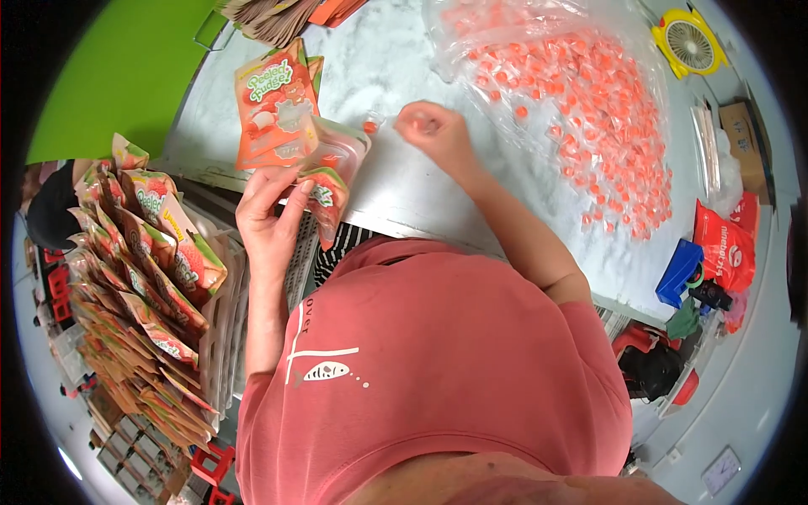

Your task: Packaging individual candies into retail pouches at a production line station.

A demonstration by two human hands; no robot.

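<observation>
My left hand [273,206] pinches the edge of a red and green candy pouch [331,195] near the table's front edge. Just beyond that pouch, a clear plastic container [358,145] stands close to my fingers. Two or so more pouches [273,105] lie on the table past my left hand. My right hand [433,135] hovers over the table to the right of the container, its fingers curled together. A small pale bit shows between them, too blurred to name. One wrapped orange-red candy [370,127] lies between the container and my right hand.
A large heap of wrapped candies [589,126] spreads on clear plastic at the right. Stacked pouches [151,295] fill a crate at my left. More pouches [273,18] lie at the far edge. A yellow fan [688,44], red bag [725,252] and blue holder [680,273] stand right.
</observation>
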